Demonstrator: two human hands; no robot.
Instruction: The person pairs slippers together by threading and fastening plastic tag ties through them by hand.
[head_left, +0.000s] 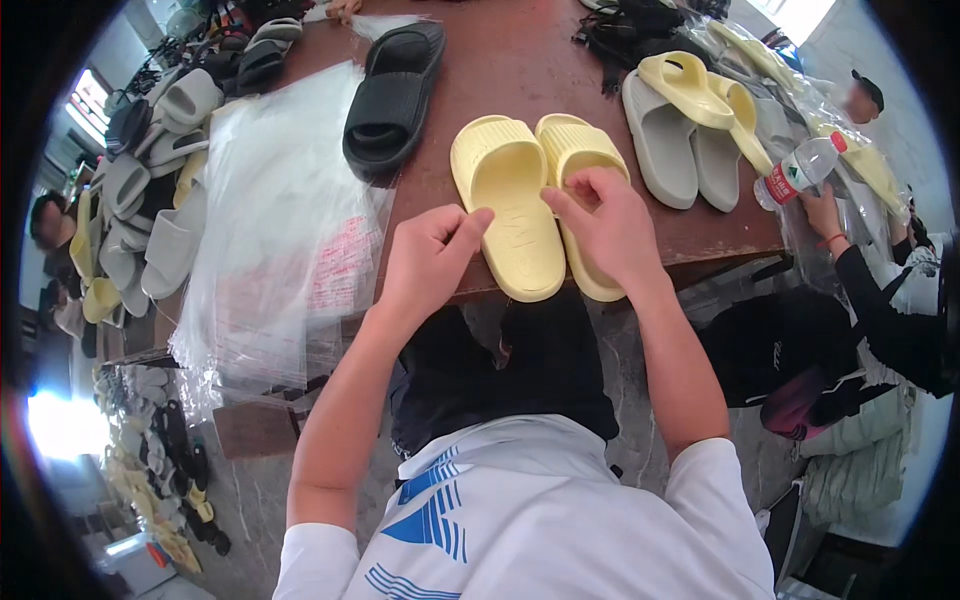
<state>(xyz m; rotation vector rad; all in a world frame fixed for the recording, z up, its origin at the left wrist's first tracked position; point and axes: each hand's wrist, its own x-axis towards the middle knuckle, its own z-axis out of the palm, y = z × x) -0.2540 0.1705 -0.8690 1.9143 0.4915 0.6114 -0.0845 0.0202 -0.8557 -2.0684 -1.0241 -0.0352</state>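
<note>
A pair of pale yellow slide slippers lies side by side at the table's near edge, toes pointing away from me and heels jutting over the edge. My left hand (430, 255) is curled closed at the outer side of the left yellow slipper (525, 262), its thumb on the slipper's rim. Over the right yellow slipper (582, 138) bends my right hand (612, 228), fingers curled near the strap and thumb at the gap between the two. The fingertips of both hands are partly hidden. Beyond my left hand sits a black ribbed slipper pair (385, 135), one slipper nested in the other.
Clear plastic bags (285, 220) overhang the brown table (520, 60) on the left, beside piled grey slippers (175, 240). On the right are grey slippers (660, 150), yellow slippers (690, 88) and a red-capped bottle (800, 172). Another person's hand (825, 215) reaches in there.
</note>
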